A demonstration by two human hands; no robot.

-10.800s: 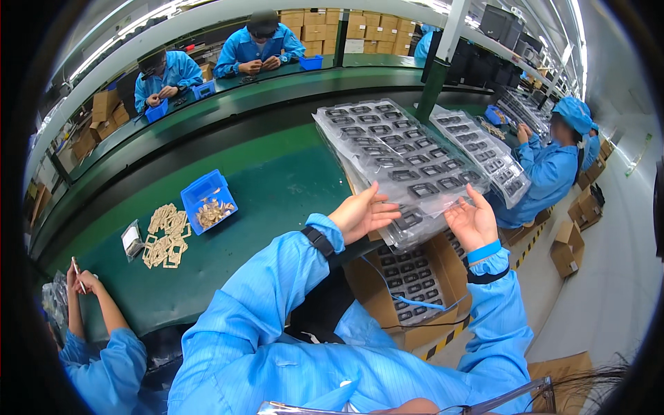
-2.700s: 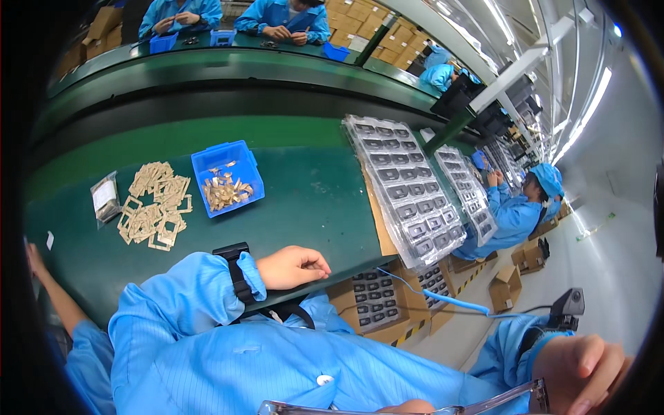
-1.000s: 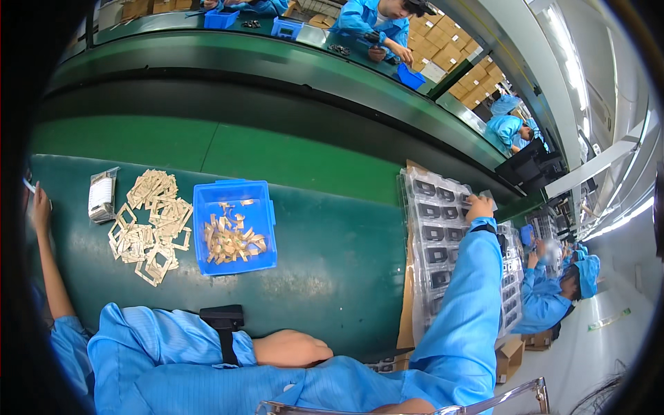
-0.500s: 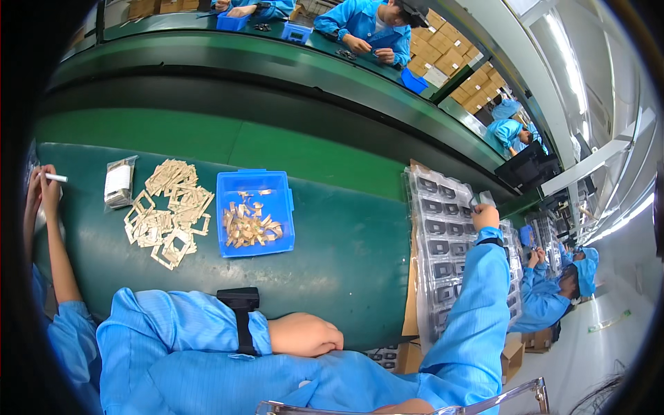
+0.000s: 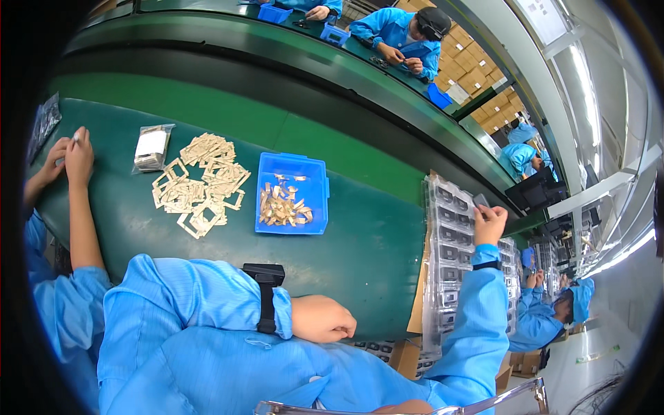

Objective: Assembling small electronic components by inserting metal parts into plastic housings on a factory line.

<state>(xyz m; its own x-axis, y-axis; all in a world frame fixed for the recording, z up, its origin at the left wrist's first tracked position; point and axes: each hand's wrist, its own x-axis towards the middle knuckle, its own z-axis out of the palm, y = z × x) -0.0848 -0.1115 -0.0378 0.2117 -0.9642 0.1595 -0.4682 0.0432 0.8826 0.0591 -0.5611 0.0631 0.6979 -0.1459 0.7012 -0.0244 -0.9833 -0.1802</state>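
Observation:
My right hand [image 5: 490, 223] is raised over the far part of a clear plastic blister tray [image 5: 434, 277]. Its fingers pinch a small dark grey rectangular piece [image 5: 480, 200], which sticks up past the fingertips. Dark parts with square openings sit in rows in the tray's pockets. My left hand [image 5: 322, 319] rests at the near table edge with its fingers curled in; whatever they may hold is hidden. A blue plastic bin [image 5: 323, 183] beyond it holds many small tan curled strips [image 5: 282, 206]. Left of the bin lies a loose pile of thin cream-coloured rectangular frames [image 5: 204, 181].
A clear bag with a white label [image 5: 151, 148] lies behind the frame pile. A co-worker's hands [image 5: 76, 155] are over the table's left end. Cardboard [image 5: 418, 304] shows under the tray's edge. Other people sit at a bench [image 5: 277, 41] across the green strip and farther right.
The whole view has shifted, so the table things appear farther right. My right hand has lifted from the tray, and the dark piece now shows in its fingers. My left hand stays curled.

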